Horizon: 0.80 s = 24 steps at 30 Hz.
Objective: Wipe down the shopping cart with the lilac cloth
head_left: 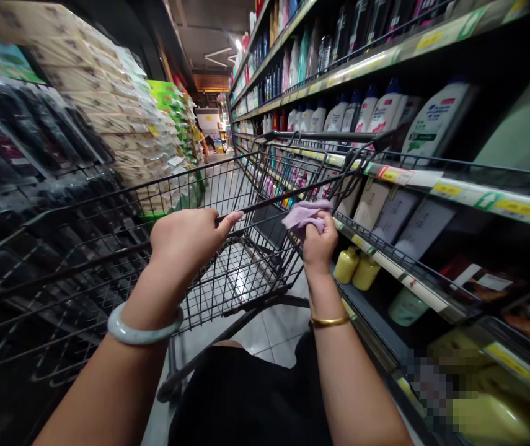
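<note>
Across the middle of the view stands a black wire shopping cart (227,282), turned at an angle in the aisle. My left hand (188,238) is wrapped round the cart's upper rim rail (265,201), its thumb lying along the bar. A crumpled light purple cloth (302,215) is bunched in my right hand (320,241), beside the cart's right end and near the shelf. The fingers of that hand are closed on the cloth. Floor tiles show through the cart's wire basket, and no goods are visible inside it.
On the right runs a shelf unit (460,183) with white shampoo bottles (439,118) and yellow bottles (347,264). Packaged goods hang and stack on the left, including beige packs (92,80). The tiled aisle floor (220,186) leads away ahead.
</note>
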Tool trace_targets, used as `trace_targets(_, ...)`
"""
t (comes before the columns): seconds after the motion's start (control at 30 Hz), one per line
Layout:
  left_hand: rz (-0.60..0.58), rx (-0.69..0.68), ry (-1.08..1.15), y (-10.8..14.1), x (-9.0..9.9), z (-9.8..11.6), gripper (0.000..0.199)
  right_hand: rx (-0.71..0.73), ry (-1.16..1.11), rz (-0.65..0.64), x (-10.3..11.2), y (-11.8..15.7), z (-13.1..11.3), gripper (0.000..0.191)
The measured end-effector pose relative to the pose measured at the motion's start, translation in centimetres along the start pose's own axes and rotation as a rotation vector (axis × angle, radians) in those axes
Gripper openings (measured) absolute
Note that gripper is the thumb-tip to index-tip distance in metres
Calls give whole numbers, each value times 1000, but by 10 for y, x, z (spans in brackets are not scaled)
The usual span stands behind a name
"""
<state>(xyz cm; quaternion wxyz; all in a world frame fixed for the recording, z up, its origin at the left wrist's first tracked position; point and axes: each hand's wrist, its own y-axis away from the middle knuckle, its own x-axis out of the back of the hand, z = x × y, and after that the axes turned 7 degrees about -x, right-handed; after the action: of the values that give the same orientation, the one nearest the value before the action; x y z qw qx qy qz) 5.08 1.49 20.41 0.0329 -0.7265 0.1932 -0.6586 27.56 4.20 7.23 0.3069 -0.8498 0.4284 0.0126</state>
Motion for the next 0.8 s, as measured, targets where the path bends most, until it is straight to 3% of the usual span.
trace_targets(0.07,-2,3,-5,0,0,0,98,-36,35,52,-1,3,1,18)
trace_targets(0.2,0,8,-22,0,1,0,100,194,58,-180,-10,18,-15,7)
trace_targets(0.27,-3,5,-27,0,2,0,101,248,45,-217,-11,16,-15,6)
trace_targets(0.47,-20,7,-11,3,4,3,100,-103,0,244,4,-15,13,23)
trace_targets(0.5,-18,8,-10,3,5,3,99,-109,-9,246,4,-16,12,22)
trace_targets(0.67,-17,18,-9,7,6,5,98,114,-37,-48,2,-12,-5,18)
trace_targets(0.73,-10,17,-10,9,5,5,98,85,-56,22,4,-17,4,26)
trace_targets(0.8,-5,16,-13,11,6,6,97,-66,-93,170,7,-23,21,33)
